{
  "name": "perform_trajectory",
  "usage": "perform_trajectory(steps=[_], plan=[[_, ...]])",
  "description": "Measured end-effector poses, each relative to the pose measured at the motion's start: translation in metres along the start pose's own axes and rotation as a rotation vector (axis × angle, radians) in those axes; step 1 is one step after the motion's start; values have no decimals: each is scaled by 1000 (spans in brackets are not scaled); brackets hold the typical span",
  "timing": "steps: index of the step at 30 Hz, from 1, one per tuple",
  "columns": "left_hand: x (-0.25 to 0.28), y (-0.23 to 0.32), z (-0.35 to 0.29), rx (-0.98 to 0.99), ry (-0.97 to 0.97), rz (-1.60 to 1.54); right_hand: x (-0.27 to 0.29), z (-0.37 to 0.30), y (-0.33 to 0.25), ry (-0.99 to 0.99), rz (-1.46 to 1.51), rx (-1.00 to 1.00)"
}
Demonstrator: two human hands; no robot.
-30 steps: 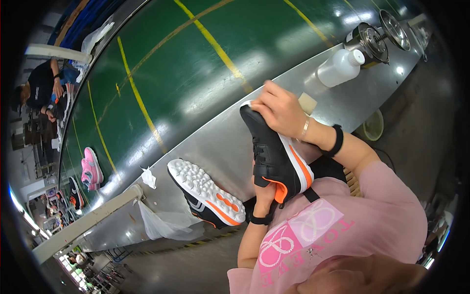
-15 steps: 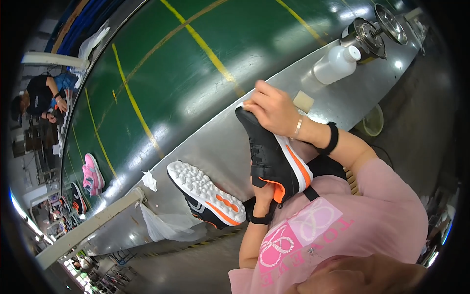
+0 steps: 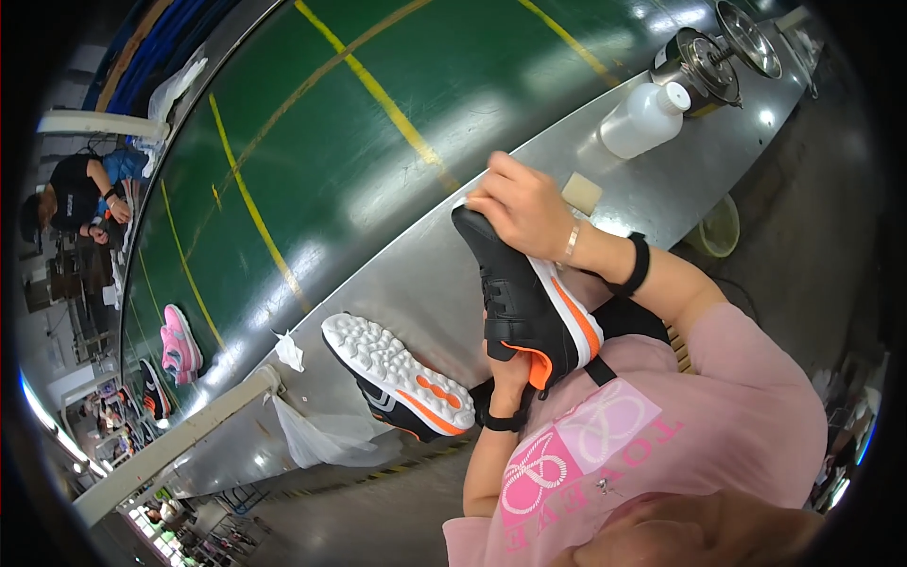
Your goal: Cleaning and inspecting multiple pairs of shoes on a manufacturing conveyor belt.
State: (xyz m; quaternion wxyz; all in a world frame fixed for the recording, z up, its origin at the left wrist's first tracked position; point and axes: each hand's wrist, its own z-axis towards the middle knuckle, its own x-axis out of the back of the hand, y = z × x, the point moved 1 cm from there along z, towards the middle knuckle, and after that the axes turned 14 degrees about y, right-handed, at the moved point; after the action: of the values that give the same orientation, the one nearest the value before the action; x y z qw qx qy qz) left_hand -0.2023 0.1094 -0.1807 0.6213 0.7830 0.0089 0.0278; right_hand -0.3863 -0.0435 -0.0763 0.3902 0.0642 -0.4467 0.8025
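A black sneaker [image 3: 531, 307] with a white and orange sole is held tilted in front of my chest, its toe pointing up and left. My left hand [image 3: 510, 370] grips it at the orange-lined collar, the fingers mostly hidden by the shoe. At the toe, my right hand [image 3: 518, 206] is closed, fingertips pressed against the tip. A bit of white shows there; whether it is a cloth or the sole edge I cannot make out. Left of this shoe, the other sneaker [image 3: 402, 373] lies on its side on the metal bench [image 3: 406, 274], its knobbly white sole turned up.
Beyond the bench runs a green conveyor belt [image 3: 321, 180] carrying a pink shoe [image 3: 179, 345] and a dark shoe [image 3: 153, 387]. A white bottle [image 3: 645, 121], a metal pot [image 3: 699, 74] and a beige block [image 3: 582, 193] stand rightward. White tissue [image 3: 289, 351] lies left. A co-worker [image 3: 80, 194] is far left.
The belt's yellow lines and the shoes on it have shifted slightly toward the left and lower left. Both my hands and the held sneaker stay almost in place.
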Motion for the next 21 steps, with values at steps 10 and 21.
perform_trajectory(steps=[10, 21], plan=[[4, -6, -1, -21, -40, 93, 17, -13, -6, 16, -18, 81], [6, -27, -4, 6, -39, -53, 1, -1, 4, -36, 89, 13]])
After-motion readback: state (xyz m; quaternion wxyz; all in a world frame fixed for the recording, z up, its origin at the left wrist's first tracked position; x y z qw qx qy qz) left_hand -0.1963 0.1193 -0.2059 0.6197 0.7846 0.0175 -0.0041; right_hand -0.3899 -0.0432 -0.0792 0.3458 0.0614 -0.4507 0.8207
